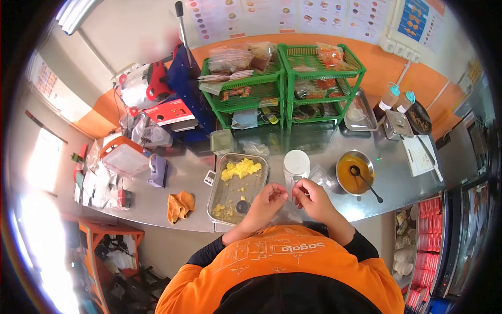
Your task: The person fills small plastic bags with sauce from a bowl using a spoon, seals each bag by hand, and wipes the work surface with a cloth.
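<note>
My left hand (pixel 266 205) is over the front of the steel counter, its fingers curled and pressed together near the right edge of a metal tray (pixel 213 201). Yellow food (pixel 240 169) lies in that tray, with a small dark round item (pixel 242 206). Just right of it, my right hand (pixel 312 200) has its thumb and fingers pinched together; anything between them is too small to make out. Behind my hands stands a white round-topped device (pixel 297 163), perhaps a scale. A clear plastic bag (pixel 323 178) lies beside it.
A steel bowl (pixel 372 167) of orange sauce holds a black ladle (pixel 366 180). Green racks (pixel 285 78) stand at the back. An orange cloth (pixel 180 206) and a tape dispenser (pixel 157 170) are on the left; a white board (pixel 418 157) with a knife is on the right.
</note>
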